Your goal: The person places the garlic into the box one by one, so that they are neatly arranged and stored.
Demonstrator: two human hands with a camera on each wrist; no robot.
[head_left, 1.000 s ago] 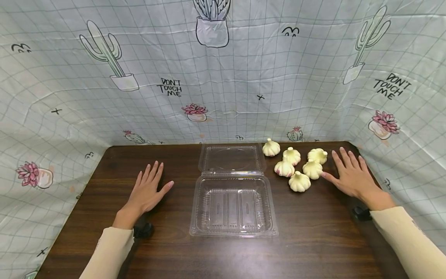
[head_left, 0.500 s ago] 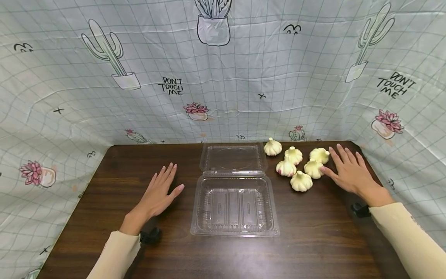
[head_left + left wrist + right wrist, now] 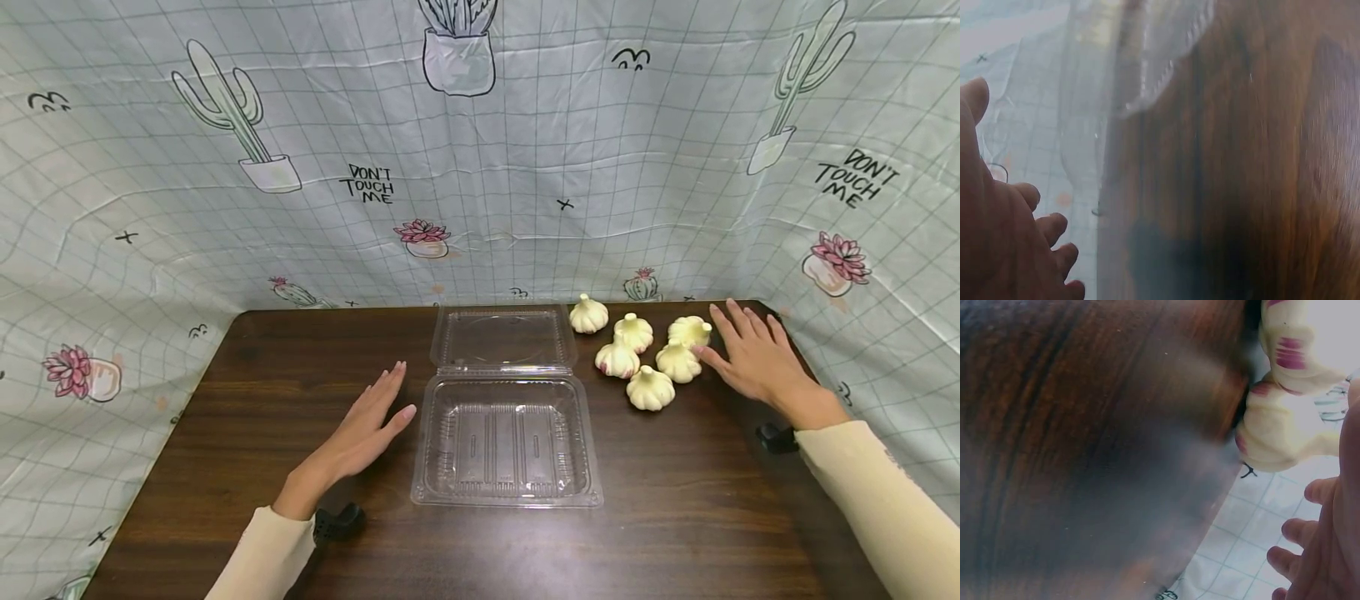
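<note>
A clear plastic container lies with its lid folded back on the dark table, its hinge running across the middle. Just left of it is my left hand, fingers straight and thumb apart, holding nothing. Several garlic bulbs sit in a loose group right of the lid. My right hand is at the group's right side with fingers spread; its thumb tip is by a bulb, and I cannot tell whether they touch. In the right wrist view two purple-streaked garlic bulbs appear near the fingers.
A brown wooden table carries everything. Behind it and at both sides hangs a pale checked cloth printed with cacti and lettering. A black wrist strap shows at the left wrist, another black strap at the right.
My left hand has moved right, toward the container, and turned more onto its edge. My right hand has hardly moved. The container and the garlic bulbs stay in place.
</note>
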